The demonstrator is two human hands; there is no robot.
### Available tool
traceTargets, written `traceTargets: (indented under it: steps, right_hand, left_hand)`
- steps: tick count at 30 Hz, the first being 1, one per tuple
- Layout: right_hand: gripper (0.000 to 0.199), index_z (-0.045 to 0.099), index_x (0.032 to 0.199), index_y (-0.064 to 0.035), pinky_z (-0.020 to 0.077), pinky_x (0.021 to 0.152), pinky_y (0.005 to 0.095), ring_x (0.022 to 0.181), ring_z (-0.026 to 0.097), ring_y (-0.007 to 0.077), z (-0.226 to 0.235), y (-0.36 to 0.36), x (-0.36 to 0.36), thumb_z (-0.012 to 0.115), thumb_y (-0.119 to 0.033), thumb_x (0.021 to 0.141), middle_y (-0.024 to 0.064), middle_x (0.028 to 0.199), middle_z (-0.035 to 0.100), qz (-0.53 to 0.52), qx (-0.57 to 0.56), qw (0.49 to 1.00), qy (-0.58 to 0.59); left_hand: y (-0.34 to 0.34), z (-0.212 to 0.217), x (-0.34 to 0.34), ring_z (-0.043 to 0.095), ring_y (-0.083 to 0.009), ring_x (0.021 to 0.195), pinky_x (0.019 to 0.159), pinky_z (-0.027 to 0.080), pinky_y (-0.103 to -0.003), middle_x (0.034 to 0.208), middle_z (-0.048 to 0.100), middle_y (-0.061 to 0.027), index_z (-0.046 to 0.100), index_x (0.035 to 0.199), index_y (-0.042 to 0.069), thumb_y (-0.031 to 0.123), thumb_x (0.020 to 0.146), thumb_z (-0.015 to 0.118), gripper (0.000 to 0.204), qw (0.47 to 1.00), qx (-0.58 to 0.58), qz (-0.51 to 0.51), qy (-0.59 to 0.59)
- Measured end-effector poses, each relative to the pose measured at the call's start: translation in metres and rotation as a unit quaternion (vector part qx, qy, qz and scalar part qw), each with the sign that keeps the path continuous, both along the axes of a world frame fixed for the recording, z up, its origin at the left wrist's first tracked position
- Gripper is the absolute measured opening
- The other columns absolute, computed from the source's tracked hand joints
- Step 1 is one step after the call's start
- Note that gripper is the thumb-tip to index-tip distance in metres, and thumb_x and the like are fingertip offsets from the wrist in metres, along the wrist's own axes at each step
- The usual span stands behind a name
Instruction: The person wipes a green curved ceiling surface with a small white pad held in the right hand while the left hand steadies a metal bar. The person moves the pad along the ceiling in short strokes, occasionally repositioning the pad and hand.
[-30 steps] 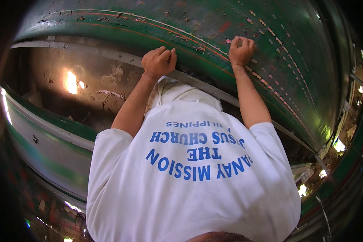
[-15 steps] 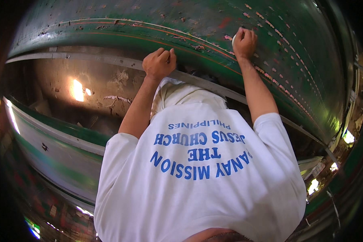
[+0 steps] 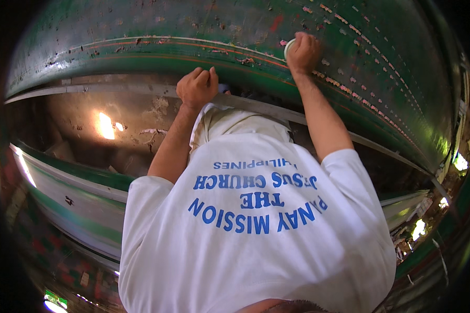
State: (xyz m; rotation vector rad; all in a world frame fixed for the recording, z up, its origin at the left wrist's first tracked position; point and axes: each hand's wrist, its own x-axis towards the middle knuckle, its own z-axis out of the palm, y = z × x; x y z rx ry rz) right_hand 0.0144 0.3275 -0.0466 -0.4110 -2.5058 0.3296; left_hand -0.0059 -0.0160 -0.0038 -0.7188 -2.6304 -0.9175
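Observation:
A long, wide green surface (image 3: pixel 156 62) stretches across in front of me, scuffed and marked with thin orange and white lines. My right hand (image 3: pixel 304 54) is closed around a pale round disc-like thing (image 3: pixel 289 47), whose curved rim shows at the fingers' left side. That hand is over the green surface, beside rows of small pinkish marks (image 3: pixel 357 96). Nearer to me, my left hand (image 3: pixel 197 86) is curled shut with the thumb up, just above the metal edge strip (image 3: pixel 141 89). Whatever its fingers may hold is hidden.
Below the metal strip lies a brown recess (image 3: pixel 136 109) with bright light patches. A second green-and-white panel (image 3: pixel 78 208) runs along the left behind me. Framing (image 3: pixel 457 130) and bright gaps stand at the right.
My right hand has shifted left with the pale round thing, and more of its rim shows. My left hand has moved slightly left and down in the picture, still closed.

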Motion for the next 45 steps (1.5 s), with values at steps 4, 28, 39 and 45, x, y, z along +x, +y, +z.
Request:
traceTargets:
  steps: [4, 28, 39, 45]
  right_hand:
    - [0.011, 0.072, 0.103, -0.0122, 0.0523, 0.085, 0.0515, 0.095, 0.066, 0.0369, 0.001, 0.025, -0.020, 0.064, -0.019, 0.105, 0.0095, 0.097, 0.071, 0.008, -0.001, 1.000, 0.028]
    - [0.013, 0.071, 0.102, -0.0079, 0.0513, 0.084, 0.0517, 0.094, 0.066, 0.0382, 0.010, 0.010, 0.002, 0.062, -0.017, 0.105, 0.0119, 0.099, 0.072, 0.067, 0.013, 0.998, -0.013]
    - [0.011, 0.072, 0.102, -0.0124, 0.0516, 0.084, 0.0523, 0.092, 0.066, 0.0372, 0.005, 0.020, 0.004, 0.065, -0.019, 0.105, 0.0100, 0.097, 0.072, 0.065, 0.023, 0.998, -0.005]
    - [0.011, 0.072, 0.103, -0.0116, 0.0526, 0.083, 0.0500, 0.092, 0.066, 0.0368, 0.006, 0.028, -0.011, 0.064, -0.019, 0.105, 0.0107, 0.097, 0.072, 0.015, 0.047, 0.999, 0.020]
  left_hand:
    - [0.001, -0.004, -0.004, 0.055, -0.0310, 0.049, 0.046, 0.043, -0.043, 0.062, 0.050, -0.0074, 0.053, 0.063, 0.012, 0.018, 0.095, 0.078, 0.041, 1.000, 0.014, -0.009, 0.006]
    - [-0.001, -0.005, -0.003, 0.055, -0.0277, 0.048, 0.045, 0.042, -0.041, 0.061, 0.049, -0.0048, 0.048, 0.059, 0.014, 0.017, 0.090, 0.080, 0.044, 0.999, 0.016, 0.009, 0.034]
    - [0.000, -0.005, -0.004, 0.054, -0.0284, 0.047, 0.044, 0.041, -0.041, 0.061, 0.047, -0.0066, 0.047, 0.061, 0.013, 0.016, 0.093, 0.079, 0.045, 0.998, 0.033, -0.004, 0.045]
    - [0.000, -0.002, -0.005, 0.054, -0.0289, 0.048, 0.045, 0.041, -0.041, 0.061, 0.047, -0.0074, 0.048, 0.061, 0.013, 0.016, 0.093, 0.079, 0.045, 0.999, 0.029, -0.016, 0.038]
